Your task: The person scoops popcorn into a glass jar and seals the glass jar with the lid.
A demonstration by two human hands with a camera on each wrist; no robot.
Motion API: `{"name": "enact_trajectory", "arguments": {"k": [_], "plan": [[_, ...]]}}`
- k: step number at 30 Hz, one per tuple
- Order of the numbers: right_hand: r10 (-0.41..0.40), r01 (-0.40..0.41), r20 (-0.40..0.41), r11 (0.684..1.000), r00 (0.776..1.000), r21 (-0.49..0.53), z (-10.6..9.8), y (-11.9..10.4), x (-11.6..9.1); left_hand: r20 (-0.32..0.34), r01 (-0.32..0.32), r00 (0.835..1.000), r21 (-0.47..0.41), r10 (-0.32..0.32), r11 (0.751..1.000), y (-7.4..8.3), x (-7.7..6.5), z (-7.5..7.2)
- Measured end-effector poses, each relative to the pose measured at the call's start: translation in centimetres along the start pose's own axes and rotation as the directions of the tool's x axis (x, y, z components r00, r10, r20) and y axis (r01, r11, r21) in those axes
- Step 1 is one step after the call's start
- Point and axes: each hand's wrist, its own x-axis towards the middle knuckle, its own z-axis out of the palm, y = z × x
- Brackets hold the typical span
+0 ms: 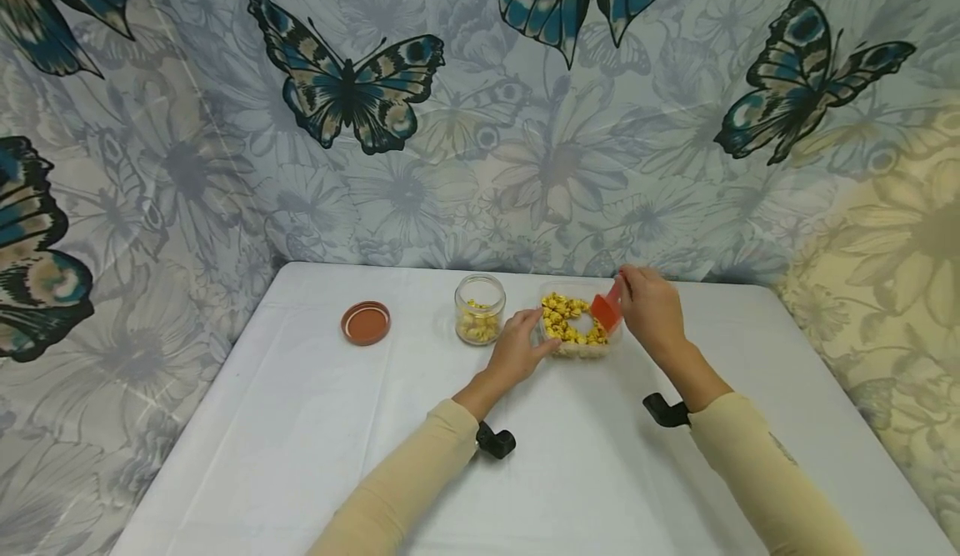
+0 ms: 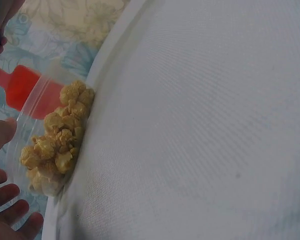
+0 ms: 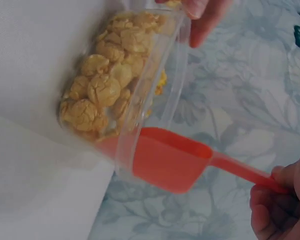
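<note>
A clear plastic tub (image 1: 582, 353) of yellow caramel popcorn (image 1: 557, 313) stands toward the back of the white table. My right hand (image 1: 654, 310) holds a red scoop (image 1: 606, 309) by its handle, over the tub's right side. In the right wrist view the scoop's bowl (image 3: 170, 160) dips past the rim, its front end down beside the popcorn (image 3: 105, 85). My left hand (image 1: 517, 348) touches the tub's left near corner. Its thumb (image 2: 2, 132) lies at the rim, and the other fingers (image 2: 12, 212) spread loosely. Left of that hand stands a glass jar (image 1: 480, 310), partly filled with popcorn.
A round reddish-brown lid (image 1: 366, 323) lies on the table (image 1: 300, 423), left of the jar. Behind the table hangs a butterfly-patterned cloth (image 1: 420, 189). Black wrist mounts (image 1: 497, 441) show below both hands.
</note>
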Motion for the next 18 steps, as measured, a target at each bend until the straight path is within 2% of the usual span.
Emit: {"name": "enact_trajectory", "arguments": {"k": [2,4,10,16,18], "plan": [[-0.052,0.053,0.04,0.998,0.998,-0.033,0.2,-0.4,0.2,-0.005,0.003,1.0,-0.009,-0.003,1.0,0.0,0.0,0.0],[-0.07,0.075,0.083,0.996,0.994,-0.049,0.3,-0.5,0.3,-0.002,0.004,1.0,-0.013,-0.004,1.0,0.0,0.0,0.0],[0.003,0.005,0.22,0.999,0.975,-0.037,-0.3,-0.8,1.5,0.004,0.002,1.0,-0.017,-0.002,1.0,0.0,0.1,0.1],[-0.071,0.083,0.296,0.996,0.953,-0.029,0.2,-1.2,2.3,-0.028,0.002,1.0,-0.015,-0.002,1.0,-0.1,0.2,0.0],[-0.056,0.065,0.316,0.998,0.947,-0.017,0.3,-1.1,2.1,-0.025,-0.008,1.0,-0.011,0.007,1.0,-0.1,0.1,0.1]]}}
